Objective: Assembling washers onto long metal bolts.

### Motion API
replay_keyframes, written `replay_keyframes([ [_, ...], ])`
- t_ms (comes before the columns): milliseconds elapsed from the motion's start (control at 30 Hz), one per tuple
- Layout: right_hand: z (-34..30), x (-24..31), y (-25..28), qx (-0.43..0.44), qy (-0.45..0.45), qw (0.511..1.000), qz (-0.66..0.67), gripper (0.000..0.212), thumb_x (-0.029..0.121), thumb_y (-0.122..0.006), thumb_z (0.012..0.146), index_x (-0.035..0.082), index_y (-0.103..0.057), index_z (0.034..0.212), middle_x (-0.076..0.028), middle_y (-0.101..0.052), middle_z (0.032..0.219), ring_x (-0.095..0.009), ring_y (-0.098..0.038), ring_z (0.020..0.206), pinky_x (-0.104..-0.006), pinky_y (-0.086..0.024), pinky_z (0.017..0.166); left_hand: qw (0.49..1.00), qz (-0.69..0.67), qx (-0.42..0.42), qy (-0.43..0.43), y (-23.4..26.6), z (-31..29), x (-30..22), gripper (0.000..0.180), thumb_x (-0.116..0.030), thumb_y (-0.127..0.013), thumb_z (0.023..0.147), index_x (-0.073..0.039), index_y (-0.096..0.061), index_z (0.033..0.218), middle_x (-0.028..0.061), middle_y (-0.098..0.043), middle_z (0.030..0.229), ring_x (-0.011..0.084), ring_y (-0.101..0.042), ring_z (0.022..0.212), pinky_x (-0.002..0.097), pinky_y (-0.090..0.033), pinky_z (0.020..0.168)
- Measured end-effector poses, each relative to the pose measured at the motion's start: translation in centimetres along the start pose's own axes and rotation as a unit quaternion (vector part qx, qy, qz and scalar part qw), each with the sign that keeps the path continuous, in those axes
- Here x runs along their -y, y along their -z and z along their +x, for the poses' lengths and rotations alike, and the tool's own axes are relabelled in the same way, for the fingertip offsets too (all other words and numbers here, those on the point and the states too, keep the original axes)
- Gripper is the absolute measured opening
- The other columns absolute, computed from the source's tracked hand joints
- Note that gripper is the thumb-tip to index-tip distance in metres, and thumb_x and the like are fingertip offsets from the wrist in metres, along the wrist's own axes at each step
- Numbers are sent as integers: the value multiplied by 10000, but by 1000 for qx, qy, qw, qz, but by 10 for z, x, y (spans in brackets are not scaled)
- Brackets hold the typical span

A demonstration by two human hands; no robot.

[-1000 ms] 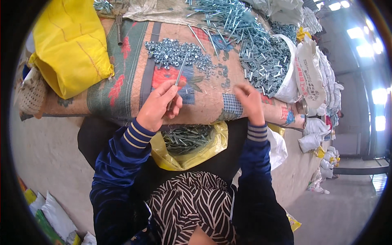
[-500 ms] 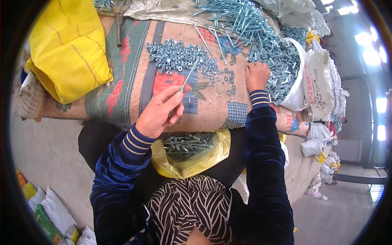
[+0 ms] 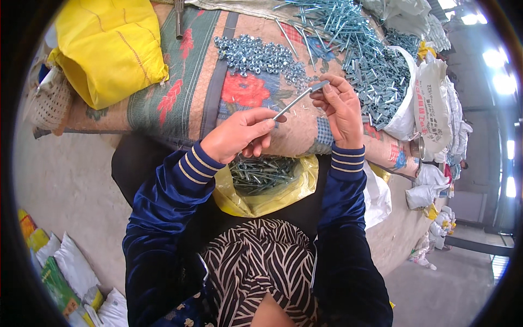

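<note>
My left hand [image 3: 239,133] is closed on one end of a long thin silvery bolt [image 3: 296,102], which slants up to the right. At its upper end, my right hand [image 3: 343,111] pinches a short, thicker metal sleeve [image 3: 319,85]. Sleeve and bolt meet there; how far one sits over the other is hard to make out. Behind the hands, a spread of small shiny nuts [image 3: 256,54] lies on the patterned cloth [image 3: 190,109]. Below them, an open yellow bag [image 3: 256,207] on my lap holds several metal bolts [image 3: 261,173].
A white sack [image 3: 406,122] full of short metal sleeves [image 3: 387,82] stands at the right. Long bolts [image 3: 327,19] are heaped at the back. A large yellow bag [image 3: 109,54] lies at the left, near a metal tool [image 3: 179,22]. Filled sacks [image 3: 71,261] rest on the floor.
My right hand has come back from the heap of sleeves and now holds one at the bolt's end. My left hand has tipped the bolt lower, toward the right hand. The view has shifted slightly.
</note>
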State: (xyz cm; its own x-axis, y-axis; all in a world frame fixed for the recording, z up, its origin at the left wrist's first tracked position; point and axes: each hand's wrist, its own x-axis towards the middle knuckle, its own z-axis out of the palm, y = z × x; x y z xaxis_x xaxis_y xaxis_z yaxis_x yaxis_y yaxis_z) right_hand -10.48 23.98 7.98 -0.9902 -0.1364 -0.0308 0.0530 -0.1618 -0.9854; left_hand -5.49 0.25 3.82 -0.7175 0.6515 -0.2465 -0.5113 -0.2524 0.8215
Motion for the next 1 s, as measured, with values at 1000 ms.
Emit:
replay_keyframes([
  [1000, -21, -2, 6, -3, 114, 968, -224, 223, 58, -567, 895, -23, -590, 1102, -64, -623, 967, -105, -581, 857, -228, -455, 772, 999, 21, -32, 7, 1, 1, 5, 251, -208, -530, 948, -66, -602, 1142, -28, -546, 661, 27, -484, 468, 144, -340, 413],
])
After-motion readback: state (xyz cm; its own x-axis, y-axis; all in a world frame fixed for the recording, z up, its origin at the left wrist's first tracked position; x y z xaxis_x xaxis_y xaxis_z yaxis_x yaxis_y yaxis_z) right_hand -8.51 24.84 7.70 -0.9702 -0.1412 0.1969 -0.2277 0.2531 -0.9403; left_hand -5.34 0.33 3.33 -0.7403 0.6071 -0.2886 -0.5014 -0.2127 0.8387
